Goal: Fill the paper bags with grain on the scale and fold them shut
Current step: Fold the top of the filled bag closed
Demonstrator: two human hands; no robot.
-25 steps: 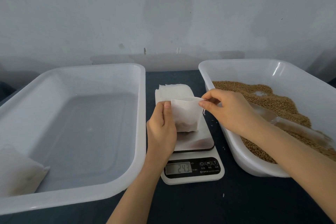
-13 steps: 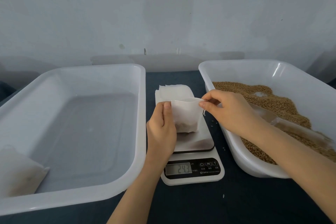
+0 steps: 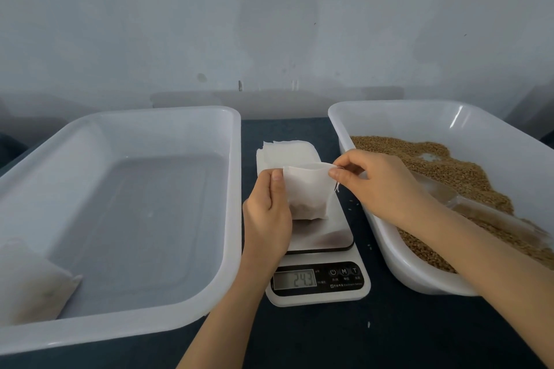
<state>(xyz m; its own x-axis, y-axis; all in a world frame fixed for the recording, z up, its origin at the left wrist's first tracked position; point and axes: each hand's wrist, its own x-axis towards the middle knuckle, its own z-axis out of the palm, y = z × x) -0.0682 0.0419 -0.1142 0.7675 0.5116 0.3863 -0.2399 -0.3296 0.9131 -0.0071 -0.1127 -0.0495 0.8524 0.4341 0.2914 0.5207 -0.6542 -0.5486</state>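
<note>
A small white paper bag [image 3: 308, 192] stands on the steel platform of a white digital scale [image 3: 322, 244], with dark grain showing through its lower part. My left hand [image 3: 268, 213] grips the bag's left edge, thumb on the front. My right hand [image 3: 377, 183] pinches the bag's top right corner, where a thin white string hangs. The scale's display [image 3: 295, 278] reads 24.3. Brown grain [image 3: 440, 162] fills the white tub [image 3: 374, 117] on the right.
A stack of empty white bags [image 3: 284, 150] lies behind the scale. The large white tub [image 3: 150, 120] on the left holds one filled bag [image 3: 30, 281] in its near left corner. A clear scoop [image 3: 491, 216] lies in the grain. A wall stands close behind the dark table.
</note>
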